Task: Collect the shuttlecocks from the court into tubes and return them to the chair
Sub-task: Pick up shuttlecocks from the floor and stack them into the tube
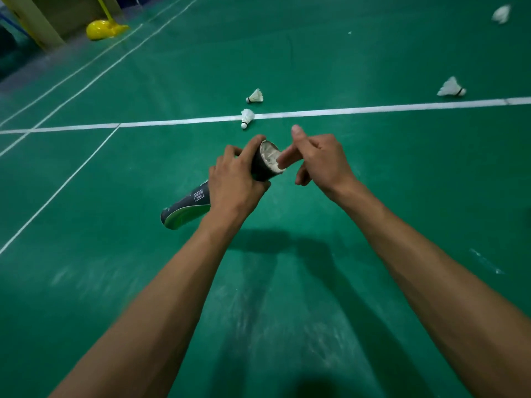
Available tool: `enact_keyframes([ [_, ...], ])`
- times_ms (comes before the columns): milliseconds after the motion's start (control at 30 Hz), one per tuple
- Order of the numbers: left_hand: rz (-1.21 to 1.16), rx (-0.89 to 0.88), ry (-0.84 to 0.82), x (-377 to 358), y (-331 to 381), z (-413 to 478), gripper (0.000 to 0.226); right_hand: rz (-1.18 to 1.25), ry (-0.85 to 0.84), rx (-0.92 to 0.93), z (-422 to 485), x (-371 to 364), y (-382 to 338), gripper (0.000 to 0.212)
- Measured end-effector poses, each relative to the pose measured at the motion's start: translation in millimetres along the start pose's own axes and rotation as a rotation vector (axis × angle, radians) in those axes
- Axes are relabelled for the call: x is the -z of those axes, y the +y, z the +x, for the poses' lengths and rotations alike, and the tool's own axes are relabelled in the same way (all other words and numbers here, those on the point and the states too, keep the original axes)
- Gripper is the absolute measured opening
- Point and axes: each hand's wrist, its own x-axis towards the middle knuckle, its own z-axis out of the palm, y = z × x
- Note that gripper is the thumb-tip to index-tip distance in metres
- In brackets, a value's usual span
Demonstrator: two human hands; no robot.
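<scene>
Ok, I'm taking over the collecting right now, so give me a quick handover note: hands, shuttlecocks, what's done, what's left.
Left hand: grips the dark tube near its open end.
Right hand: holds nothing; its index finger touches the white feathers in the tube's mouth.
Done: at least one shuttlecock is in the tube.
Left: four lie on the court: the line shuttlecock, the near shuttlecock just beyond it, the right shuttlecock, and the far shuttlecock, which is blurred. The chair is not in view.
</scene>
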Motion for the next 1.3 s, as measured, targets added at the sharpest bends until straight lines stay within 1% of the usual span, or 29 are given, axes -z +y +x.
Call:
enact_keyframes([
  [133, -0.047, -0.041, -0.058, -13.5, -0.3, 9.8, 0.089, -0.215, -0.165, -0.026, 3.8, -1.0, -1.9, 0.062],
  [200, -0.058, -0.086, -0.068, -16.8, -1.2, 19.3, 0.088, -0.283, -0.226, -0.078, 4.8, -2.8, -5.9, 0.064],
  [267, -0.059, -0.140, -0.073, -19.8, -1.3, 30.1, 0.086, -0.287, -0.269, -0.134, 4.2, -6.1, -9.4, 0.056],
  [367, -0.084, -0.223, -0.064, -26.3, 0.6, 49.1, 0.077, -0.355, -0.259, -0.163, 6.6, -11.8, -11.9, 0.045],
  [433, -0.101, -0.263, -0.074, -31.6, 3.4, 61.0, 0.076, -0.376, -0.225, -0.197, 12.1, -12.0, -12.6, 0.044],
  [533, -0.155, -0.316, -0.067, -39.9, 8.2, 73.7, 0.079, -0.323, -0.149, -0.267, 18.6, -7.3, -14.3, 0.045],
  [567, -0.187, -0.316, -0.063, -42.5, 9.8, 76.5, 0.080, -0.294, -0.101, -0.270, 20.2, -5.6, -13.1, 0.047],
  [633, -0.251, -0.293, -0.061, -44.3, 16.2, 80.2, 0.084, -0.249, 0.068, -0.203, 18.9, 0.3, -11.1, 0.045],
  [700, -0.313, -0.274, -0.073, -44.6, 19.3, 84.3, 0.087, -0.304, 0.248, -0.117, 16.4, 3.3, -10.6, 0.040],
  [733, -0.334, -0.276, -0.079, -45.1, 19.6, 85.8, 0.087, -0.373, 0.296, -0.091, 16.8, 3.4, -11.6, 0.043],
  [800, -0.363, -0.295, -0.088, -45.5, 20.2, 88.6, 0.088, -0.486, 0.316, -0.090, 20.8, 2.5, -16.6, 0.051],
  [867, -0.380, -0.310, -0.087, -44.7, 17.6, 93.1, 0.087, -0.494, 0.292, -0.140, 28.0, -1.4, -27.3, 0.055],
  [1000, -0.399, -0.271, -0.029, -44.1, -4.3, 102.2, 0.082, -0.564, 0.164, -0.212, 42.2, -24.7, -47.9, 0.062],
  [1067, -0.374, -0.263, -0.005, -47.1, -17.9, 102.9, 0.082, -0.560, 0.116, -0.224, 45.2, -38.3, -47.1, 0.061],
  [1200, -0.337, -0.251, -0.073, -50.3, -43.2, 100.9, 0.080, -0.511, -0.034, -0.305, 63.9, -65.0, -34.9, 0.058],
  [1300, -0.340, -0.190, -0.079, -48.1, -72.3, 106.0, 0.082, -0.462, -0.120, -0.303, 86.1, -90.2, -35.3, 0.052],
])
